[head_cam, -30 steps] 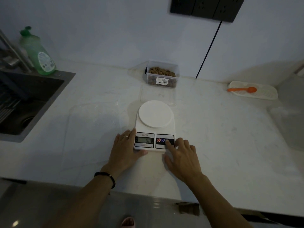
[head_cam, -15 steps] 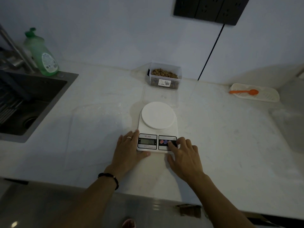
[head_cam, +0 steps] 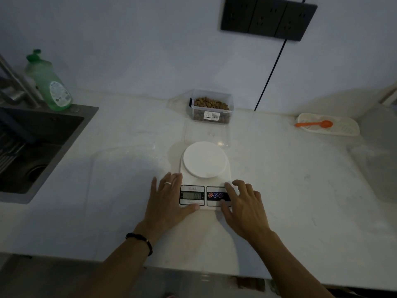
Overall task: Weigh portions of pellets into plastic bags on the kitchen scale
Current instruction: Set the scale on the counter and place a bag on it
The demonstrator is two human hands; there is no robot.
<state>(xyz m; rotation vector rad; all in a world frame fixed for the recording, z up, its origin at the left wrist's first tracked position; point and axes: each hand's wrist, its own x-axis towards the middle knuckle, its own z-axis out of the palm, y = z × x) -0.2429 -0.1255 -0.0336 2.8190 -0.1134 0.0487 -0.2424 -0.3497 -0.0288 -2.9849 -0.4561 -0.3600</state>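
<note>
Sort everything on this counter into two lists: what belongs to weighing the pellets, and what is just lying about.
For the job:
kitchen scale
tub of pellets
clear plastic bags
orange scoop
left hand, resting against the scale
right hand, fingers at its buttons

Lying about:
green soap bottle
sink
white tray
wall sockets

- Bench (head_cam: pixel 279 190): pale marbled top is carrying all items listed below.
- Kitchen scale (head_cam: pixel 205 175) is standing near the front edge, round platter bare.
- Clear tub of pellets (head_cam: pixel 210 107) is sitting behind the scale, by the back wall.
- Flat clear plastic bags (head_cam: pixel 207 131) are lying between tub and scale; another clear sheet (head_cam: pixel 126 160) is lying left of the scale.
- White perforated tray (head_cam: pixel 343 129) is resting far right, carrying an orange spoon (head_cam: pixel 314 124).
- Green bottle (head_cam: pixel 50 87) is standing at the sink (head_cam: pixel 43 125) rim, far left.
</note>
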